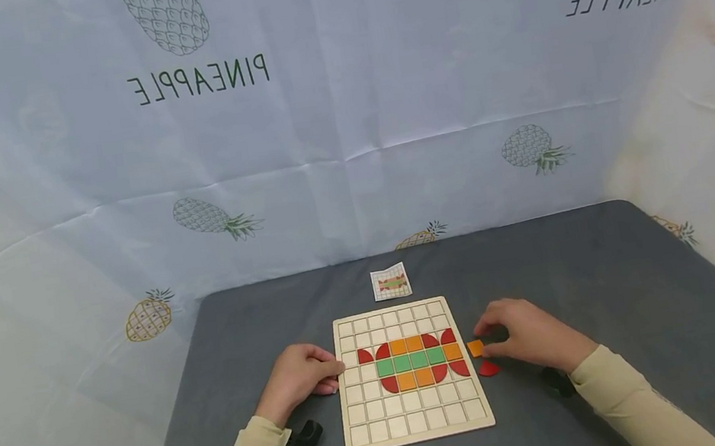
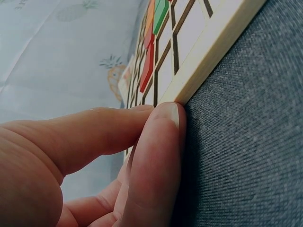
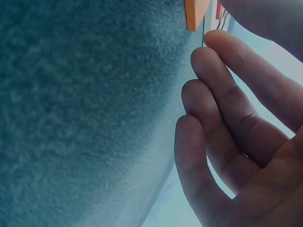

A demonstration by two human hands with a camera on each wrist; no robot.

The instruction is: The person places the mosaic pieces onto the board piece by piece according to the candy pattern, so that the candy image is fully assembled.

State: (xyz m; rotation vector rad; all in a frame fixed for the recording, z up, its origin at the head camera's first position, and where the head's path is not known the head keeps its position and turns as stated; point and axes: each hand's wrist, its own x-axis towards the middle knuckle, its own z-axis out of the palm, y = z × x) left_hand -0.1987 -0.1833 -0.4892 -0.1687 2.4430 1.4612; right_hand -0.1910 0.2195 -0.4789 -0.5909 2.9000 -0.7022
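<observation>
A wooden grid board lies on the table, bearing red quarter-circle tiles, orange square tiles and a row of green square tiles. At its left edge my left hand pinches the rim between thumb and index finger; the left wrist view shows both fingertips right at the corner of the wood. Beside the board's right edge is a loose orange square tile. My right hand is close over it, thumb and index finger apart. A loose red quarter-circle tile lies just nearer.
A small pattern card with a printed coloured grid lies behind the board. The dark grey table ends at a white curtain with pineapple prints, which rises behind and on both sides.
</observation>
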